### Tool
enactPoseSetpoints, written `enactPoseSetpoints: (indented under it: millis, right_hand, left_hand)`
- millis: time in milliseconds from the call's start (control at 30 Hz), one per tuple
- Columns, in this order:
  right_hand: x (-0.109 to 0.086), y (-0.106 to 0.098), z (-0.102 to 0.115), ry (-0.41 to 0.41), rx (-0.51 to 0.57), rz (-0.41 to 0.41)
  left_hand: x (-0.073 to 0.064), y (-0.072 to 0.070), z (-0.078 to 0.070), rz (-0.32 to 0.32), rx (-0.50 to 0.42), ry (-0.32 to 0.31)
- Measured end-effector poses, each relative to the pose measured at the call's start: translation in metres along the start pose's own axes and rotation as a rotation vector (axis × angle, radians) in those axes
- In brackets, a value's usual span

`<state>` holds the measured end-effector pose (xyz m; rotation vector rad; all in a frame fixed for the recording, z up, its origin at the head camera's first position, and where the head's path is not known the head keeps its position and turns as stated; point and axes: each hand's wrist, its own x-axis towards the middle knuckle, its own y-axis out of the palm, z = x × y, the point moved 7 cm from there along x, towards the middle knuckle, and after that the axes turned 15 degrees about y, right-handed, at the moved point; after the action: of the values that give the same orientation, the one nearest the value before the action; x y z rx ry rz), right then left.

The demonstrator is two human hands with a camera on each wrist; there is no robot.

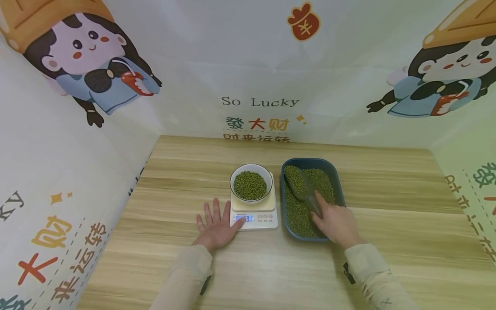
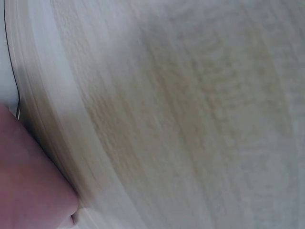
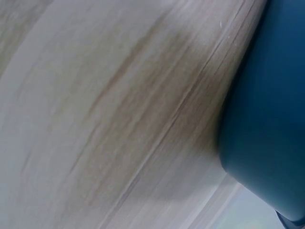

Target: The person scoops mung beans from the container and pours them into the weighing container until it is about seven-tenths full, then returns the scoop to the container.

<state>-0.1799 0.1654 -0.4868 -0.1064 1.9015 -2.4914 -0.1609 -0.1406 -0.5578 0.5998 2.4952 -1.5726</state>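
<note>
A white bowl (image 1: 231,189) of green mung beans (image 1: 249,186) stands on a white kitchen scale (image 1: 267,224) with a lit display. My left hand (image 1: 217,227) rests palm down at the scale's left side, fingers spread, its thumb over part of the display. To the right, my right hand (image 1: 338,221) grips the handle of a dark scoop (image 1: 311,199). Mung beans fill the scoop's bowl, which lies over more beans (image 1: 300,219) in a dark blue tub (image 1: 341,191). The right wrist view shows only the tub's outer wall (image 3: 267,114) and the table; the scoop is hidden there.
The wood-patterned table (image 1: 186,172) extends around the scale and tub. A printed backdrop (image 1: 263,77) rises behind the table and along both sides. Scale and tub stand close together with a narrow gap.
</note>
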Motion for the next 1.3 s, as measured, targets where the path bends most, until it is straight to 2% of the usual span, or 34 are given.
enactPoseSetpoints:
  millis: [200, 433, 800, 933, 1133, 1300]
  right_hand:
    - [-0.0003, -0.0008, -0.0008, -0.004, 0.010, -0.030]
    - [-0.0003, -0.0022, -0.0001, -0.010, 0.010, -0.042]
    - [-0.0001, -0.0011, 0.0011, 0.006, 0.012, -0.011]
    - [0.0003, -0.0014, 0.0010, 0.006, 0.010, -0.018]
    - [-0.0004, -0.0012, -0.0002, 0.005, 0.001, -0.028]
    - [-0.0007, -0.0011, 0.0000, 0.004, 0.006, -0.024]
  left_hand:
    - [-0.0042, -0.0062, -0.0073, 0.004, 0.012, 0.011]
    - [-0.0014, -0.0023, -0.0034, 0.001, 0.014, 0.002]
    - [0.0000, 0.0026, 0.0008, 0.004, 0.004, -0.001]
    - [-0.0002, 0.0020, 0.0009, 0.009, -0.004, -0.011]
    - [-0.0042, -0.0056, -0.0061, -0.007, 0.016, 0.008]
    - [-0.0012, -0.0008, -0.0019, 0.001, 0.018, 0.000]
